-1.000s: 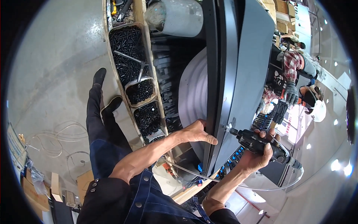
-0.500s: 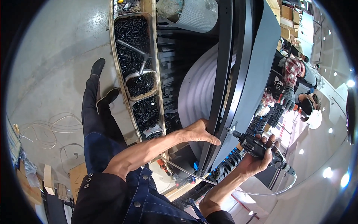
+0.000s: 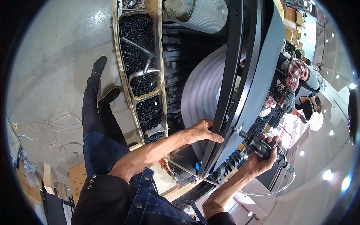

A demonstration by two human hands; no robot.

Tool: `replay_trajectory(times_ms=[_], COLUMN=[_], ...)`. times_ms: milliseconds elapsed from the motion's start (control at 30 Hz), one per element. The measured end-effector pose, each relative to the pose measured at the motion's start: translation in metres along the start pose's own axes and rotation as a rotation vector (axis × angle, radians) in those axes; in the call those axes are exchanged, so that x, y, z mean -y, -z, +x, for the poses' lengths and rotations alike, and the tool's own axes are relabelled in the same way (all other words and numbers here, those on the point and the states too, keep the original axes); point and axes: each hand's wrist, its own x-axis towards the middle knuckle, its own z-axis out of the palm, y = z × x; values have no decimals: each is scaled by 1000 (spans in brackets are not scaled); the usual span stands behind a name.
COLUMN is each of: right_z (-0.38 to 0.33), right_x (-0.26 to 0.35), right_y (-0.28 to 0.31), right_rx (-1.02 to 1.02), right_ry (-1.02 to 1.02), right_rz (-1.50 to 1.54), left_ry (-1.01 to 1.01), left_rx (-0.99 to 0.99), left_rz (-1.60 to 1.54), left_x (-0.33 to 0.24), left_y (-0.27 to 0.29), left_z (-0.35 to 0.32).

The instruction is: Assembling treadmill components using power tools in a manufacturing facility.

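Black frame (image 3: 228, 93), tall and curved, standing upright beside grey panel (image 3: 262, 86). Left hand (image 3: 200, 132) clenched on frame's edge, fingers wrapped over it. Right hand (image 3: 260, 161) grasping black power screwdriver (image 3: 262, 148), tip set against small metal bracket (image 3: 237, 130) on frame. Trays of dark screws (image 3: 144, 82) just left, above grey floor (image 3: 48, 67).

A long black metal frame rail (image 3: 229, 93) is seen beside a flat grey-blue panel (image 3: 264, 78). Black screws (image 3: 139, 41) are held in a pale wooden tray (image 3: 119, 67). A black power screwdriver (image 3: 262, 148) is gripped; dark blue denim sleeves (image 3: 150, 202) are worn.
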Motion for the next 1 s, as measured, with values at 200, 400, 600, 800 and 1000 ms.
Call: replay_trajectory(times_ms=[200, 400, 600, 800, 1000], right_z=[8, 15, 23, 28, 27], right_x=[12, 13, 8, 25, 15], right_y=[7, 8, 6, 12, 2], right_rx=[66, 19, -55, 61, 6], right_ry=[-40, -85, -167, -153, -163], right_rz=[39, 32, 97, 156, 53], left_ry=[33, 6, 27, 66, 190], left_rx=[108, 106, 177, 308, 358], left_rz=[24, -13, 86, 194, 11], left_x=[-6, -6, -16, -29, -11], left_y=[3, 2, 8, 10, 28], left_z=[6, 6, 8, 13, 20])
